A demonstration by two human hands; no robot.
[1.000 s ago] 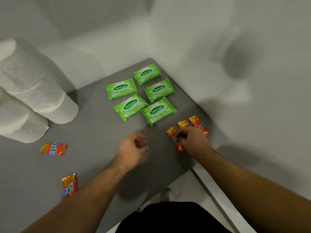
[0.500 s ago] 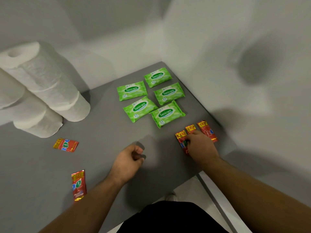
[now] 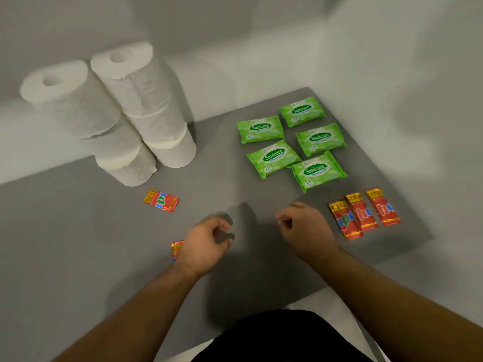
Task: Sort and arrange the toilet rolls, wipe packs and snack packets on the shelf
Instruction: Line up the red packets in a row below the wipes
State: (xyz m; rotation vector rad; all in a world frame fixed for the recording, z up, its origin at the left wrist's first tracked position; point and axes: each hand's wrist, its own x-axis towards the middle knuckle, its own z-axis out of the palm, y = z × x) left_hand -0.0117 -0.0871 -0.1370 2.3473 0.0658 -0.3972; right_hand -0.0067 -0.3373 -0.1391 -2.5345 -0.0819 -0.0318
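Note:
Three red snack packets (image 3: 363,213) lie side by side near the shelf's right front corner. My right hand (image 3: 304,229) hovers just left of them, fingers loosely curled, holding nothing. My left hand (image 3: 206,244) is at the middle front, also loosely curled and empty. It partly covers another red snack packet (image 3: 176,250). One more snack packet (image 3: 161,200) lies alone in front of the toilet rolls (image 3: 122,111), which stand in two stacks at the back left. Several green wipe packs (image 3: 292,142) lie in two rows at the back right.
The grey shelf (image 3: 78,244) ends in white walls at the back and right. Its front edge runs just before my dark clothing (image 3: 282,338) at the bottom.
My right hand has lifted off the three packets and drawn left. My view has swung left, so the roll stacks are fully in sight. My left hand now covers the near packet.

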